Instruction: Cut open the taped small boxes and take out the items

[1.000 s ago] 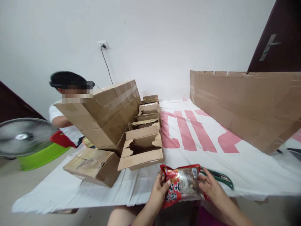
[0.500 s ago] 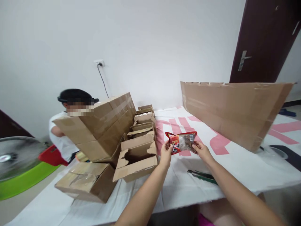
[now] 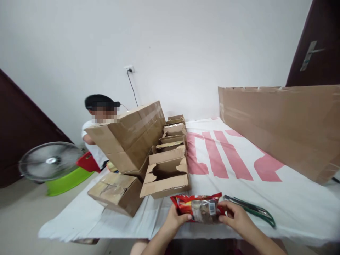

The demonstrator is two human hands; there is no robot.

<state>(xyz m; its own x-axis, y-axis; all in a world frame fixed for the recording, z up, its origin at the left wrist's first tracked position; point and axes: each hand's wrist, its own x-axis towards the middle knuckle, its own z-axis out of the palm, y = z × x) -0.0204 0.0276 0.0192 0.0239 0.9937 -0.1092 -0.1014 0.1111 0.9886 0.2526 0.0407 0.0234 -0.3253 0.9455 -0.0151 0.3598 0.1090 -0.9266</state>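
Note:
Between my two hands is a red snack packet (image 3: 200, 209) with a clear window and a white barcode label. My left hand (image 3: 174, 217) pinches its left end, the thumb lying on the front. The packet's right end is gripped by my right hand (image 3: 233, 214), fingers bent round it. It is held near the table's front edge. Just beyond my right hand lies a box cutter (image 3: 252, 209) with a green handle. Ahead and to the left of the packet stands an open cardboard box (image 3: 166, 187), its flaps folded out.
Several open boxes (image 3: 172, 136) run back in a row. A closed carton (image 3: 117, 193) sits at the left, below a tall cardboard partition (image 3: 132, 134). Behind it is a person (image 3: 92, 138) in a cap. A long cardboard panel (image 3: 276, 124) stands right. A fan (image 3: 51, 161) is far left.
Both hands have brought the packet down and closer to me, toward the table's front edge. The view has turned left, so the scene shifts right and the box cutter shows more fully.

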